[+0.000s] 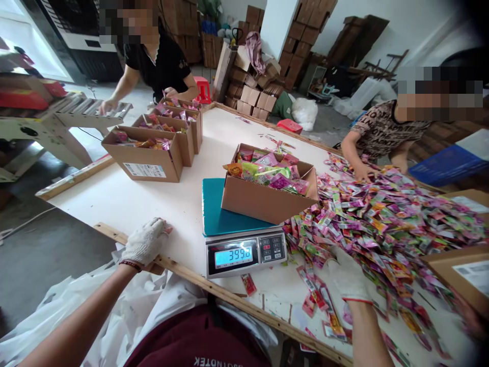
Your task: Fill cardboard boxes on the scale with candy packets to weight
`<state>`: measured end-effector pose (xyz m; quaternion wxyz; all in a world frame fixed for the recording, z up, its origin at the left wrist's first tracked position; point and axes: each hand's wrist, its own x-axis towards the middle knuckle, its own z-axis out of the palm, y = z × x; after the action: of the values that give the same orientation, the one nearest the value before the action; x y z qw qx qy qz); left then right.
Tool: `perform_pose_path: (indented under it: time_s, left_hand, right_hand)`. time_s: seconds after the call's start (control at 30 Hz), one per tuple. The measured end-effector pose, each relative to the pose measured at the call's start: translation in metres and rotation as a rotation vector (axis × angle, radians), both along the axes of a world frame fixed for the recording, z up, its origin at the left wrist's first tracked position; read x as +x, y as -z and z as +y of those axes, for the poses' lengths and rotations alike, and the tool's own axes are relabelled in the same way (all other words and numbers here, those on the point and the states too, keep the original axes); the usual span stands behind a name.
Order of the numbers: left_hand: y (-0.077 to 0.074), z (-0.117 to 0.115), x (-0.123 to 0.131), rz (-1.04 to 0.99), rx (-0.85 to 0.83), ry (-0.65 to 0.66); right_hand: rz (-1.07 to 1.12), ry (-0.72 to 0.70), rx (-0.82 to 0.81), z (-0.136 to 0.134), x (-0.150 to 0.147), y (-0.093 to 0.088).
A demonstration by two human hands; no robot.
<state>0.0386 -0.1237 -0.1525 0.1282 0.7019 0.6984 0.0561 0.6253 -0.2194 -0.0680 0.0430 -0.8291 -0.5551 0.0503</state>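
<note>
Weighing the filled box, I judge.
Beyond my left hand, which rests loose on the table rim with nothing visible in it, stand 3 packed boxes; between my hands, the filled box sits on the scale; my blurred right hand is at the packet pile, grip untellable. Next probably calls for checking the reading.

Over here the left hand, gloved, rests on the table near its edge, the gloved right hand at a heap of packets; a filled carton sits on the scale; one co-worker reaches to a conveyor, another co-worker to the heap
</note>
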Motion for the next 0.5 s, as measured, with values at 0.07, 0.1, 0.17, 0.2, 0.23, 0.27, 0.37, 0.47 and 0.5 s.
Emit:
perform_pose_path:
  time_s: [0.07, 0.1, 0.17, 0.2, 0.23, 0.27, 0.37, 0.47, 0.5]
  left_hand:
    - [-0.001, 0.0, 0.0, 0.005, 0.0, 0.004]
    - [-0.001, 0.0, 0.0, 0.005, 0.0, 0.005]
    - [-0.001, 0.0, 0.0, -0.001, -0.002, 0.007]
    - [-0.001, 0.001, 0.0, -0.005, -0.002, 0.006]
    - [0.0, 0.001, 0.0, -0.008, -0.001, 0.004]
    - [0.0, 0.001, 0.0, -0.01, 0.001, 0.004]
    - [0.0, 0.001, 0.0, -0.019, 0.013, 0.01]
    - [-0.001, -0.001, 0.0, -0.041, 0.026, 0.018]
    - [-0.002, -0.001, 0.001, -0.064, 0.032, 0.007]
  right_hand:
    - [0.009, 0.021, -0.057, 0.002, -0.001, -0.001]
    - [0.01, 0.03, -0.086, 0.002, -0.002, -0.002]
    - [0.014, 0.046, -0.127, 0.002, -0.004, -0.005]
    - [0.022, 0.051, -0.139, 0.001, -0.005, -0.007]
    - [0.033, 0.06, -0.141, 0.0, -0.006, -0.008]
    - [0.043, 0.075, -0.129, -0.001, -0.006, -0.009]
    - [0.086, 0.128, -0.049, -0.004, -0.008, -0.011]
    - [0.144, 0.182, 0.062, -0.006, -0.01, -0.016]
    - [0.164, 0.207, 0.117, -0.005, -0.012, -0.021]
